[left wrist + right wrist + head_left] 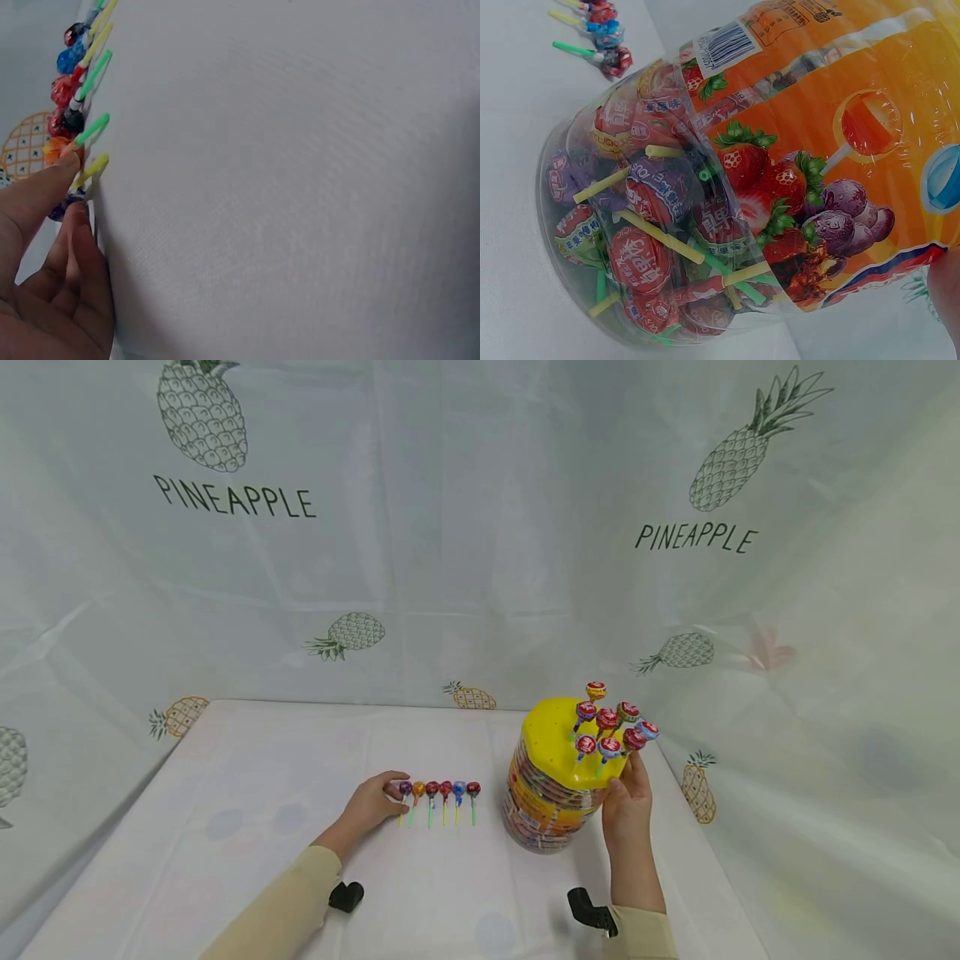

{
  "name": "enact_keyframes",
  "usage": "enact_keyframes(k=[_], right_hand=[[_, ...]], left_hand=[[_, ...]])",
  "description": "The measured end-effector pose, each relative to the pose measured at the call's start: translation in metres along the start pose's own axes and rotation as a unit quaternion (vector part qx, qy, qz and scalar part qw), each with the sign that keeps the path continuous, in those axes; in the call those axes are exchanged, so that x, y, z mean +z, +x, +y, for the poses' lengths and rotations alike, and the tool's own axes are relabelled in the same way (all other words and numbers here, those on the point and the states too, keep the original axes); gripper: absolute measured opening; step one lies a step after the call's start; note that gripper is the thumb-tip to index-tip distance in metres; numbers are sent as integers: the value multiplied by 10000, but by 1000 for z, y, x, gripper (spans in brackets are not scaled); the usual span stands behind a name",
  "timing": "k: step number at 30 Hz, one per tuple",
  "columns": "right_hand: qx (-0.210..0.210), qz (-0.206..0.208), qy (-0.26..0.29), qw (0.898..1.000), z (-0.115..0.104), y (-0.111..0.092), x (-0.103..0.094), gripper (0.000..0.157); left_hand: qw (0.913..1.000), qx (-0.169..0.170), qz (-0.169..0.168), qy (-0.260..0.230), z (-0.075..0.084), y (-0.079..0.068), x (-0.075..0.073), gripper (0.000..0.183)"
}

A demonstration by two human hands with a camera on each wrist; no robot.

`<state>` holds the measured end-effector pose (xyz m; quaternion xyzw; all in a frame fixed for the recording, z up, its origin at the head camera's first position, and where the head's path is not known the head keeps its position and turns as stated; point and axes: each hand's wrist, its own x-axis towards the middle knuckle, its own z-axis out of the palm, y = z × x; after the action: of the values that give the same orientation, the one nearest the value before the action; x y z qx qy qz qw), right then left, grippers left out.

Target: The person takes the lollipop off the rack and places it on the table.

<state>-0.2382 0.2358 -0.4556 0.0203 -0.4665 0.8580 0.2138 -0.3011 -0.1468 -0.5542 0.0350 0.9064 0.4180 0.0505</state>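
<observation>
My left hand is at the left end of a row of wrapped lollipops on the table, pinching the purple lollipop between thumb and fingers. In the left wrist view the thumb also lies close by the orange lollipop. At the right, my right hand grips a clear plastic jar at the edge of its yellow lid. Several lollipops, such as a red one, stand upright in the lid. Through the jar's wall, the right wrist view shows many wrapped lollipops inside.
The white-covered table runs back to a pale curtain printed with pineapples. Between the hands, the row ends with a dark red lollipop to the left of the jar. A fruit-printed orange label wraps the jar.
</observation>
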Motion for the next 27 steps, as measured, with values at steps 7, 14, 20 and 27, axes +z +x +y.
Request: enact_keyframes(k=[7,14,20,27], right_hand=[[6,-14,-4,10000,0,0,0,44],[175,169,21,9997,-2,0,2,46],[442,288,-165,9985,-5,-1,1,53],[629,347,-260,9971,-7,0,1,61]], left_hand=[[9987,-36,160,-491,23,3,-18,58],[9903,758,26,-1168,94,7,-38,54],[9771,1402,-158,-1591,147,1,-33,52],[9559,2067,-504,-2023,193,-11,-18,51]])
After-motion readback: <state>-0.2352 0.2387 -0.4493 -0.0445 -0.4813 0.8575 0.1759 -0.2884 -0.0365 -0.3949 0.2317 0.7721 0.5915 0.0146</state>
